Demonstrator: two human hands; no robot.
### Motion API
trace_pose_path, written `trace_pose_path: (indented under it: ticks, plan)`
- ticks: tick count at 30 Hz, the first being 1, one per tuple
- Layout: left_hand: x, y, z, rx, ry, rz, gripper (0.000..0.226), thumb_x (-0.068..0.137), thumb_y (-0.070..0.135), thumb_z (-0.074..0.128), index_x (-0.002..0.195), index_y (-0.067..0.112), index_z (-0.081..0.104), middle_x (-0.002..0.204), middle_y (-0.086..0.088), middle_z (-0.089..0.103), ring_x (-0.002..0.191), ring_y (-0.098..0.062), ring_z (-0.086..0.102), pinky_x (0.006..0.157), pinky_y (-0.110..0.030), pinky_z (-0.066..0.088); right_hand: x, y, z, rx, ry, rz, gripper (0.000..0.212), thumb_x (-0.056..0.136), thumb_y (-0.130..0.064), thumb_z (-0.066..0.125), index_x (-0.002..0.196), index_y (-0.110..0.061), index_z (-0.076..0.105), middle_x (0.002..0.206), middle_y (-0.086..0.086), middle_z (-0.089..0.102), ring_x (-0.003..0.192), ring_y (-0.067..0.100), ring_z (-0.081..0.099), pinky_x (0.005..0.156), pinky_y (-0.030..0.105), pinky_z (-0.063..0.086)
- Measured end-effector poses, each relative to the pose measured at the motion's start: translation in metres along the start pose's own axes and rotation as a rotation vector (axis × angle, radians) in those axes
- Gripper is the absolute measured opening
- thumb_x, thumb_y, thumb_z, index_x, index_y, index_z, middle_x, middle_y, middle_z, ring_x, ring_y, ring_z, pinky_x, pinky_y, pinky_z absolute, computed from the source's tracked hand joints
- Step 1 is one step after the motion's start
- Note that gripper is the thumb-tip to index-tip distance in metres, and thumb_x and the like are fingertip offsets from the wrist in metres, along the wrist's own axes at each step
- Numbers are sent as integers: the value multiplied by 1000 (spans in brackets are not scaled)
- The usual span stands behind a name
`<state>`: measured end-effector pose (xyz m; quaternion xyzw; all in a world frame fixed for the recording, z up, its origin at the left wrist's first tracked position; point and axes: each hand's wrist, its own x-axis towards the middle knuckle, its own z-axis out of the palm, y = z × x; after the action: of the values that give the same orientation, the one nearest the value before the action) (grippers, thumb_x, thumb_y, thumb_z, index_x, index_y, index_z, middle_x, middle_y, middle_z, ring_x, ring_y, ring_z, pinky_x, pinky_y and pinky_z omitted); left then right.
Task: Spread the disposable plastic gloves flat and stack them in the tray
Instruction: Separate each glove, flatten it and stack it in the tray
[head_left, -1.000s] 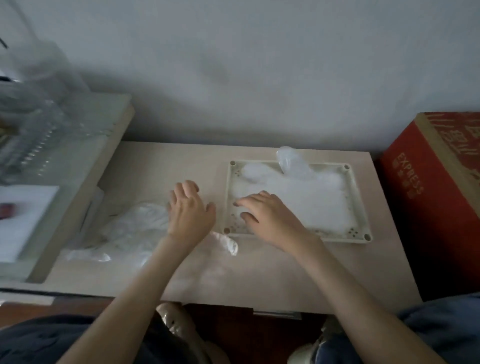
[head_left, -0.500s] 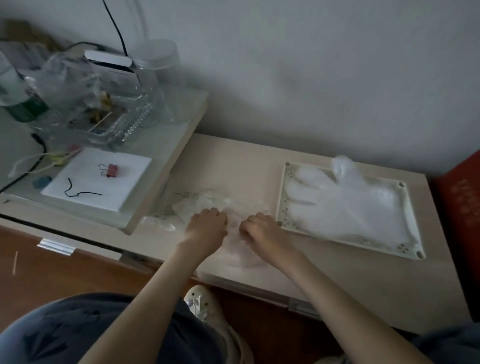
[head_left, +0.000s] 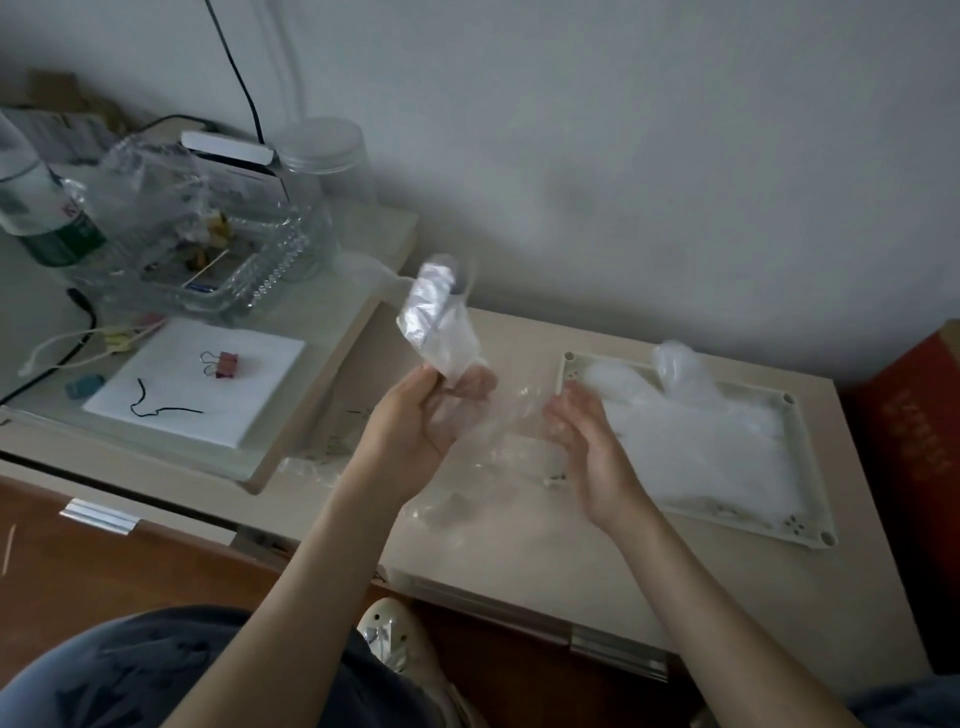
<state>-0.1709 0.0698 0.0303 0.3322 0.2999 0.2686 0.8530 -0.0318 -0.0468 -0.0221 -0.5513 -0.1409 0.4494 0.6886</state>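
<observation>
A clear plastic glove (head_left: 441, 327) is lifted off the table, its crumpled top sticking up above my left hand (head_left: 415, 421), which pinches it between thumb and fingers. The rest of the film hangs and stretches across to my right hand (head_left: 592, 441), which holds its other side with fingers mostly straight. To the right, a pale square tray (head_left: 800, 467) lies on the table with flattened gloves (head_left: 701, 431) stacked inside; one glove finger there stands up at the tray's far edge. A few more clear gloves (head_left: 317, 462) lie on the table under my left forearm.
The beige table (head_left: 519, 535) stands against a grey wall. A raised shelf (head_left: 291, 415) on the left carries a clear box, a jar, a bottle, cables and a white pad with a binder clip. A red carton (head_left: 914, 457) stands right of the table.
Both hands went from pressing on the tray and loose gloves to gathering one glove, then raised it off the table. The view swung left.
</observation>
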Motion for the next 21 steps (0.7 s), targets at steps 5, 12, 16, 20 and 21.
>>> trace_pose_path:
  ticks: [5,12,16,20,21]
  plan:
    - [-3,-10,9,-88,-126,-48,38,100,14,37,92,-1,71,100,-10,70,99,-24,67,87,-36,55,-3,-1,2,27,-183,252,108,45,-65,82,131,-14,44,132,9,53,122,19,53,107,36,38]
    - [-3,-27,32,-69,-358,-130,18,76,9,55,88,-2,64,93,-13,66,84,-24,67,75,-31,56,-2,-14,-13,65,-378,96,66,59,-66,76,109,-24,68,128,-1,60,126,14,50,104,28,34]
    - [11,-46,49,57,-342,-66,12,82,3,50,86,4,61,89,-13,60,78,-22,61,68,-31,53,-7,-26,-41,161,-423,-63,84,70,-67,66,124,-4,59,137,20,50,133,33,42,112,42,31]
    - [21,-63,61,156,-367,-66,23,82,5,50,94,6,69,107,-19,62,93,-25,64,83,-38,50,-4,-36,-67,16,-269,-218,66,82,-43,69,112,13,54,126,41,48,120,53,45,100,51,38]
    - [25,-67,66,131,-390,-91,24,82,4,51,99,6,68,117,-21,60,102,-28,62,93,-41,46,-5,-42,-77,12,-201,-225,54,83,-36,70,104,12,57,118,40,54,112,53,51,93,49,42]
